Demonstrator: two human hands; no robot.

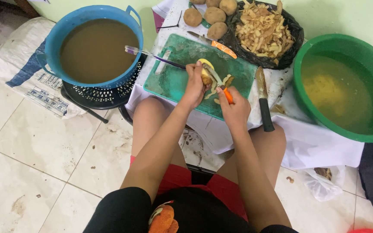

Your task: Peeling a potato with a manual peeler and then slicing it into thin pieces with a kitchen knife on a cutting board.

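hands (214, 92) gripping potato (206, 73), peeler (226, 94)

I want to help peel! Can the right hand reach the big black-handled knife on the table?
Probably yes. The black-handled knife lies just beside the right hand with nothing between them. But that hand already holds an orange peeler, so it would have to put that down first.

The potato (206, 72) is yellowish and partly peeled, upright in the left hand (195, 86) above the green board (173, 77). The orange-handled peeler (225, 92), in the right hand (235, 110), lies against the potato, with peel strips (221, 82) hanging.
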